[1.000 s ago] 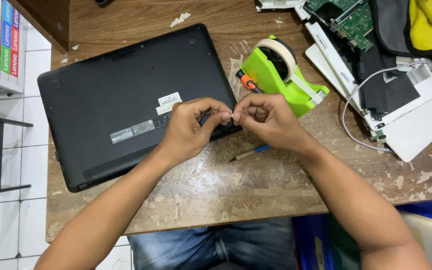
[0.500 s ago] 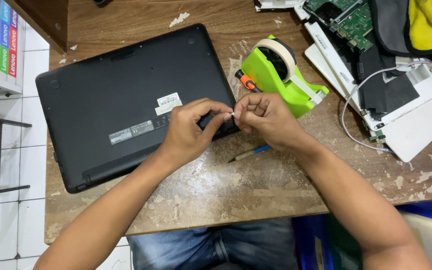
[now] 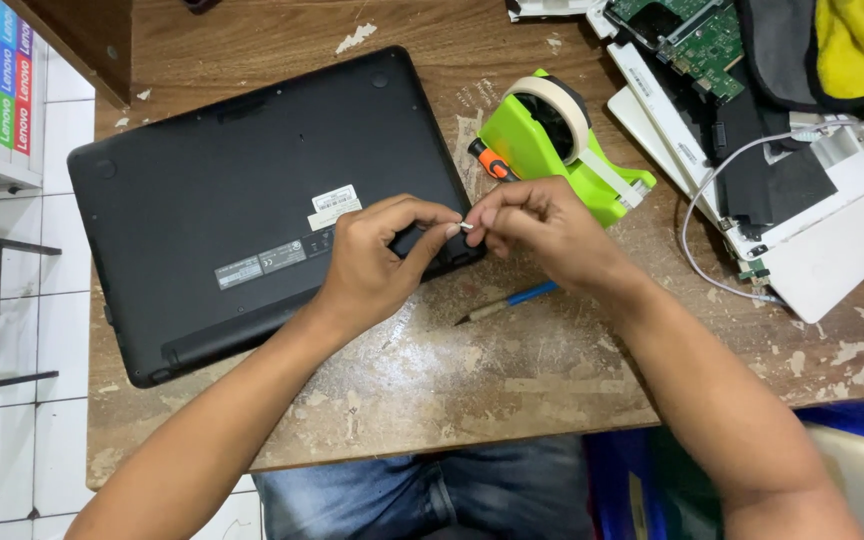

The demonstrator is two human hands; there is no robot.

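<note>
A worn wooden table (image 3: 512, 390) lies under both hands. A black laptop (image 3: 222, 190) rests on it upside down, base panel up, reaching from under the left hand away to the left; its near right corner is directly below the fingertips of both hands. A green tape dispenser (image 3: 562, 150) with a roll of pale tape stands just beyond the right hand, and an orange-handled screwdriver (image 3: 488, 160) lies against its left side. Loose circuit boards and white panels (image 3: 752, 150) lie well to the right of the right hand. A blue pen (image 3: 507, 301) lies just below the right hand. The left hand (image 3: 377, 262) and right hand (image 3: 537, 225) meet fingertip to fingertip, both pinched closed on a small white piece (image 3: 466, 227), too small to identify.
</note>
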